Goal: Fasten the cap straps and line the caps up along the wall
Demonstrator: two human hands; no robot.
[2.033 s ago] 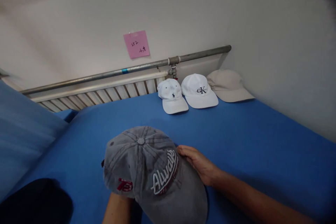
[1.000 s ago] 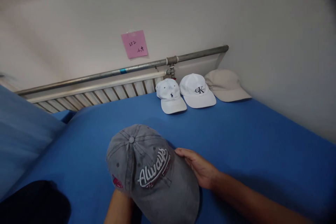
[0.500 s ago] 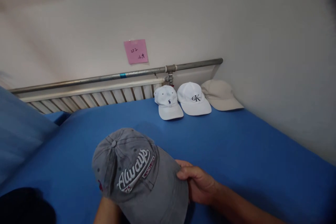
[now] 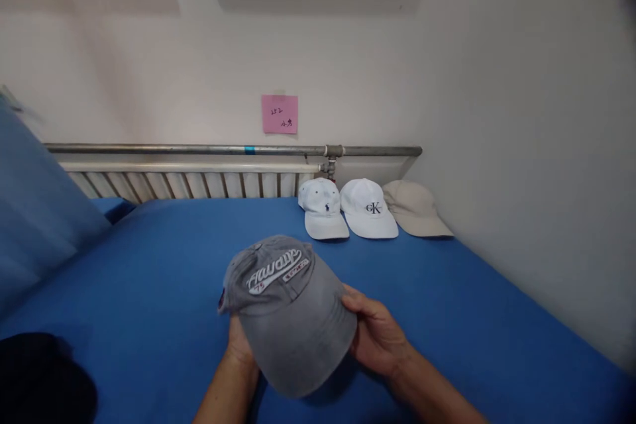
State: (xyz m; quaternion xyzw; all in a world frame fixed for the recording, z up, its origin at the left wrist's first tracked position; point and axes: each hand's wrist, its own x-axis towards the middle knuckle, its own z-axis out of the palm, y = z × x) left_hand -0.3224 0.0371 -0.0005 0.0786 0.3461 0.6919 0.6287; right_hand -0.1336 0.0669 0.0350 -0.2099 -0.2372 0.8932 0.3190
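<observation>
A grey baseball cap (image 4: pixel 298 324) with raised white "Always" lettering is held above the blue surface, its brim toward me and slightly right. My right hand (image 4: pixel 377 331) pinches the brim's right edge, thumb on top and fingers underneath. From below, my left hand (image 4: pixel 242 341) reaches under the crown and supports the cap; its fingers are hidden inside. Beyond the cap, near the wall, a row holds a white cap with a small dark emblem (image 4: pixel 324 212), a white cap with CK letters (image 4: pixel 368 209) and a beige cap (image 4: pixel 417 210).
A black cap-like item (image 4: pixel 44 377) lies at the lower left on the blue surface (image 4: pixel 163 265). Behind are a radiator (image 4: pixel 199 183) and a metal pipe (image 4: pixel 199 149). A pink note (image 4: pixel 279 114) is on the wall, and blue fabric (image 4: pixel 40 205) hangs at left.
The grey cap has tipped so its brim faces me more, its crown lower. My view has levelled and risen, and more of my left hand shows. Both hands stay on the cap.
</observation>
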